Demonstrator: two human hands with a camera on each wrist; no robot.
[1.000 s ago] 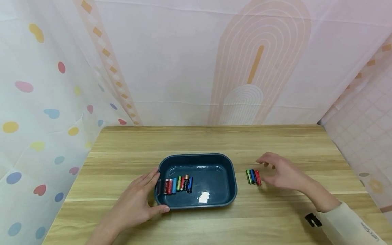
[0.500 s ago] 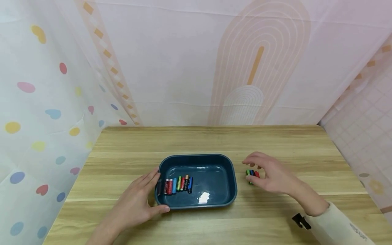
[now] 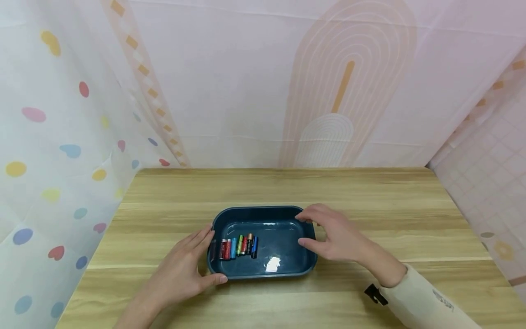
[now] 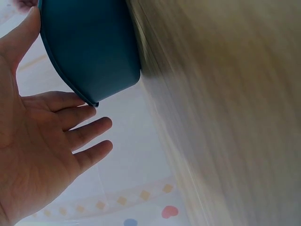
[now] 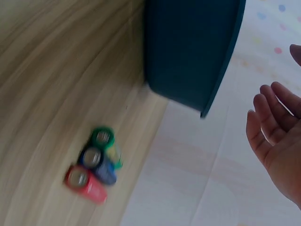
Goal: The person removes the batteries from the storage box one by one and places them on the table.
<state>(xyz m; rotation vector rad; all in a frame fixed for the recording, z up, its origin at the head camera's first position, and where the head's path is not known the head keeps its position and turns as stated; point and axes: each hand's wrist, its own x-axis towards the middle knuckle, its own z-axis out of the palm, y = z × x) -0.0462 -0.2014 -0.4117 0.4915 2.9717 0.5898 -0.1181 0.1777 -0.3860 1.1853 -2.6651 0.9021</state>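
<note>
In the head view a dark blue rectangular tub (image 3: 283,256) sits on the wooden table. Toward its left end, a row of several batteries (image 3: 240,246) in red, blue, green and black lies on its floor. My left hand (image 3: 182,269) rests against the tub's left end, thumb at the near corner and fingers spread along the rim. Over the right rim hovers my right hand (image 3: 334,235), fingers loosely bent and thumb apart. The right wrist view shows that palm with nothing in it. Three more batteries (image 5: 91,162), green, blue and red, lie side by side on the table, hidden in the head view.
The wooden table (image 3: 164,192) extends around the tub on all sides. A patterned cloth (image 3: 230,91) hangs behind it, with more cloth at both sides. A black strap end (image 3: 376,294) sticks out by the right sleeve (image 3: 423,301).
My right hand has moved left from beside the loose batteries, across them, to the tub's right rim. The left hand, the tub and the row inside it have stayed in place.
</note>
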